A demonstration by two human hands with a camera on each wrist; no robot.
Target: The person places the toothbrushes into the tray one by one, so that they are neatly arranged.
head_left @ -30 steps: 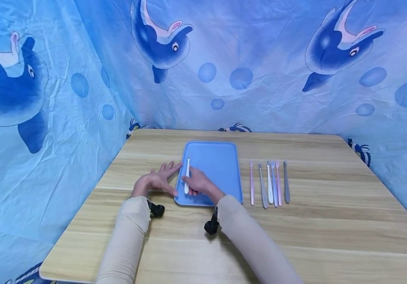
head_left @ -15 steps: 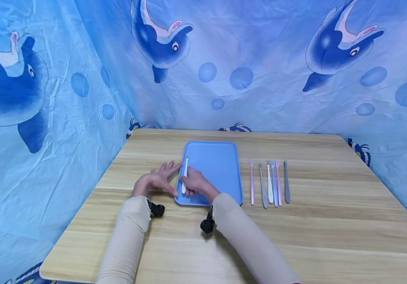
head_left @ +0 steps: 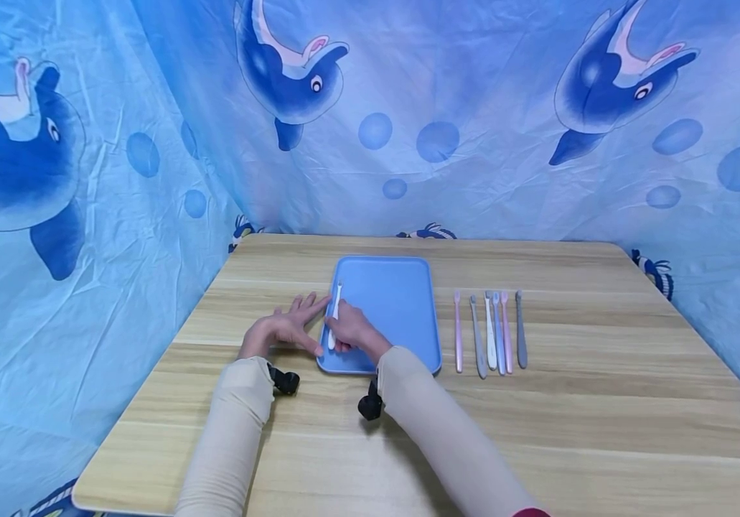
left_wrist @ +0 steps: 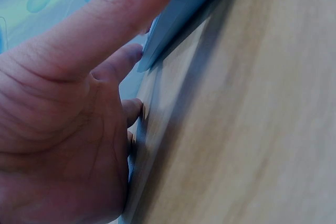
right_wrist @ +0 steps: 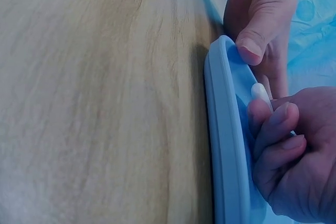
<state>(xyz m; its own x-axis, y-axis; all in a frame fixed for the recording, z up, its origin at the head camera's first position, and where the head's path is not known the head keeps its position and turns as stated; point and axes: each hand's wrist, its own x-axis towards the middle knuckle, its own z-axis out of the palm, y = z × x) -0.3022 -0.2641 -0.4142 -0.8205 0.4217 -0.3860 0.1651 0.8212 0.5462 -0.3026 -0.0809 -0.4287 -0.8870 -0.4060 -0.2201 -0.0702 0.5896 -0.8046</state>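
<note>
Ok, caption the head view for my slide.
Left hand touching a blue tray, right hand holding a white toothbrush over it.

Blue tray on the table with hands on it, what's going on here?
A person's right hand holds a white toothbrush lengthwise along the left side of a blue tray; I can't tell whether the brush touches the bottom. Their left hand, fingers spread, touches the tray's left rim. No other brush shows in the tray. Six more toothbrushes lie in a row on the wood-grain table, to the tray's right.
</note>
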